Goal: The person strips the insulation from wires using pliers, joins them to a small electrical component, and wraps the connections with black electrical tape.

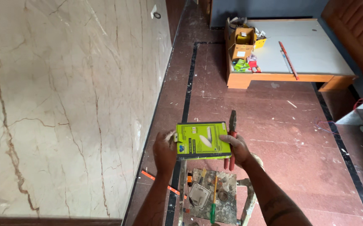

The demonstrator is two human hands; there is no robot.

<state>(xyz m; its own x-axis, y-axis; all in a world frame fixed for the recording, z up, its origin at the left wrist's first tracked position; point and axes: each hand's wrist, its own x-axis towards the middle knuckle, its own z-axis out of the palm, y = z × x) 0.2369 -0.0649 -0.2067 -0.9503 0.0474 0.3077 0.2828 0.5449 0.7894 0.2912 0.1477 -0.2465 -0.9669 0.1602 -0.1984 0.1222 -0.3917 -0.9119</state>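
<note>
A: Where is the box?

B: The lime-green box [202, 140] is held level between both hands, above a paint-spattered stool top [208, 196]. The left hand [165, 151] has its grip closed round the box's left end; the right hand [238, 149] holds the right end, with red-handled pliers [232, 138] pinned upright in the same grip.

A: How should it be handled?

B: I would say keep it flat and steady (the pliers crowd that right hand), and set the pliers down on the stool top if more finger room is needed.

A: What can't you make out?

B: The fingers under the box are hidden. A green-handled screwdriver [213, 205] and a pale square fitting [199, 194] lie below, partly cut off. On the far bed [311, 52], the clutter round a cardboard box [240, 42] is too small to name.
</note>
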